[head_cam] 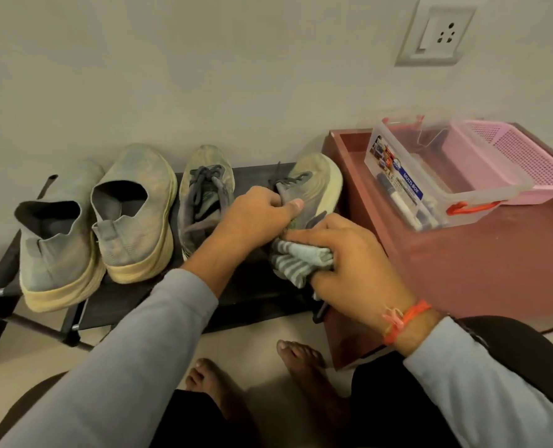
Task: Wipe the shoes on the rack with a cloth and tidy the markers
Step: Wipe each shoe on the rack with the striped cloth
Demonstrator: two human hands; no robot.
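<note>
Nearest, two bare feet (268, 379) on the pale floor, dark trousers and grey sleeves to either side. Above them, right hand (349, 270), orange thread at the wrist, fingers curled round a bunched striped grey cloth (301, 261) pressed at the heel side of the rightmost shoe (314, 185). Just left, left hand (259, 218) gripping that shoe's collar, fingers tucked inside, thumb flat along the outer side; both hands hiding much of its rear half. On the low black rack (113, 295): four dusty grey-green shoes in a row, toes to the wall, cream soles, two laced on the right, two slip-ons (113, 215) on the left. Right of the rack, a reddish table (462, 263) bearing a clear box (430, 176) with markers (404, 205) lying inside, a pink basket (520, 156) touching it behind. Farthest, a wall socket (436, 33).
</note>
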